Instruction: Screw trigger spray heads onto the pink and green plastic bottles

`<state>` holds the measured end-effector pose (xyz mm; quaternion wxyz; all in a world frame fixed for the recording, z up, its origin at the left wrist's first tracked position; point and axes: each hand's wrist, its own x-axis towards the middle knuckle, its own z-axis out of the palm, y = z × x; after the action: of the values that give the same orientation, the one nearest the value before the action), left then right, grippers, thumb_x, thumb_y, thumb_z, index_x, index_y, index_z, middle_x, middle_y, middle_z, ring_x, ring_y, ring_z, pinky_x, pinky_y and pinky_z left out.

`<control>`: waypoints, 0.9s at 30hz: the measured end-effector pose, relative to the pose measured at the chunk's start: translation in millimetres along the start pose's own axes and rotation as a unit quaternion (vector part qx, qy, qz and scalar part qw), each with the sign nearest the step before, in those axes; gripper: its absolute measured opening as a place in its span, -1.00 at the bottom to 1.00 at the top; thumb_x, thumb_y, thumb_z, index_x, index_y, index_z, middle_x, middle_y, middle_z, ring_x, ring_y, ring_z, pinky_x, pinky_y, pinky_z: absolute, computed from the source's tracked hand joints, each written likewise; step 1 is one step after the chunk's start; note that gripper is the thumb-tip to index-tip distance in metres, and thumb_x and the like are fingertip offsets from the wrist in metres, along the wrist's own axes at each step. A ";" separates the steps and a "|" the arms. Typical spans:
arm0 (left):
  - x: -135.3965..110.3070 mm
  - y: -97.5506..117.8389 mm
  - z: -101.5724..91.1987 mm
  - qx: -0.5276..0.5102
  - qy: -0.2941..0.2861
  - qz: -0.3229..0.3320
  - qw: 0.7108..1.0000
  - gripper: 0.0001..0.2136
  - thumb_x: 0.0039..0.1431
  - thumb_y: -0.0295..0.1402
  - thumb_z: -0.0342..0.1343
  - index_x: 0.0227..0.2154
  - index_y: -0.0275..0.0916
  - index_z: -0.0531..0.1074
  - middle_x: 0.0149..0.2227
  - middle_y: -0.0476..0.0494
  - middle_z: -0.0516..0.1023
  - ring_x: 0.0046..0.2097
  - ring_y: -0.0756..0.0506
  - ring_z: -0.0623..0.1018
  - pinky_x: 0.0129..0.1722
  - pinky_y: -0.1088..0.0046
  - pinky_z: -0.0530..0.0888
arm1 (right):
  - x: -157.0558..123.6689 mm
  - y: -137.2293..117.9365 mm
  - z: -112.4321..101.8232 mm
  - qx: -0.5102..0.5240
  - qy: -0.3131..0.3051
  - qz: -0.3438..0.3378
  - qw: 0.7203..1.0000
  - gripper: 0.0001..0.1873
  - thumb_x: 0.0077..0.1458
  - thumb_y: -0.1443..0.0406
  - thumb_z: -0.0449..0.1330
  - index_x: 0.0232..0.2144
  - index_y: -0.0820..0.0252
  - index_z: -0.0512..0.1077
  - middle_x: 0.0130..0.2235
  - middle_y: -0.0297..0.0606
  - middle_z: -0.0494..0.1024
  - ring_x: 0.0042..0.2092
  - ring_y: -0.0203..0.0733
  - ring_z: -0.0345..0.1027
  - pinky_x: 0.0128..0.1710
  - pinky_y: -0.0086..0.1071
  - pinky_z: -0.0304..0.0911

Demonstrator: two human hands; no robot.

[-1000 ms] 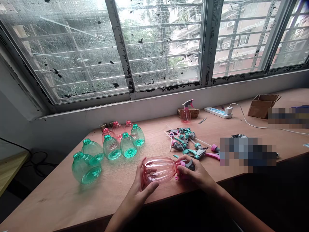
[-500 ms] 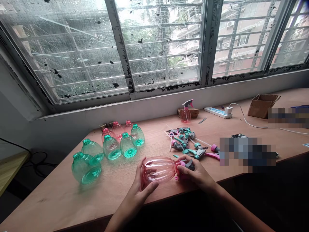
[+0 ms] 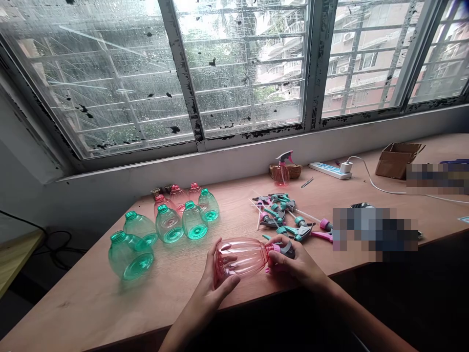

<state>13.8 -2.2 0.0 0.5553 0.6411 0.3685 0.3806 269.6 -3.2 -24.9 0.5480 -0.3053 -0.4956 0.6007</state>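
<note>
A clear red bottle (image 3: 244,256) lies sideways above the table's front edge, its neck pointing right. My left hand (image 3: 216,283) is wrapped round the bottle's base, thumb on the near side. At the neck, my right hand (image 3: 293,261) grips a spray head (image 3: 287,249) with a pink collar and dark grey body; the collar meets the neck, but I cannot tell how far it is screwed on. My fingers hide part of the trigger. Just beyond lies a pile of loose spray heads (image 3: 278,215) in pink, green and grey, with thin white tubes.
Several green bottles (image 3: 132,259) and red bottles (image 3: 179,195) stand open-necked on the left. At the back are a red spray bottle (image 3: 281,173) with its head on, a small basket (image 3: 295,171), tweezers (image 3: 307,183), a power strip (image 3: 330,170) and a cardboard box (image 3: 395,161).
</note>
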 end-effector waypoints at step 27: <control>1.4 -9.0 0.5 -0.032 0.009 -0.001 0.999 -0.11 0.20 -0.17 0.26 0.40 -0.05 -0.22 0.23 -0.30 0.34 0.24 -0.31 0.39 0.29 0.06 0.21 | 0.6 -1.1 0.8 0.002 0.004 -0.001 1.000 -0.59 0.03 0.08 0.42 -0.21 0.17 0.40 -0.45 -0.38 0.55 -0.41 -0.22 0.49 -0.30 -0.31 0.46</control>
<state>14.3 -0.2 -8.9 0.5725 0.6191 0.3623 0.3972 269.1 -2.9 -23.5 0.5510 -0.3059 -0.4924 0.6003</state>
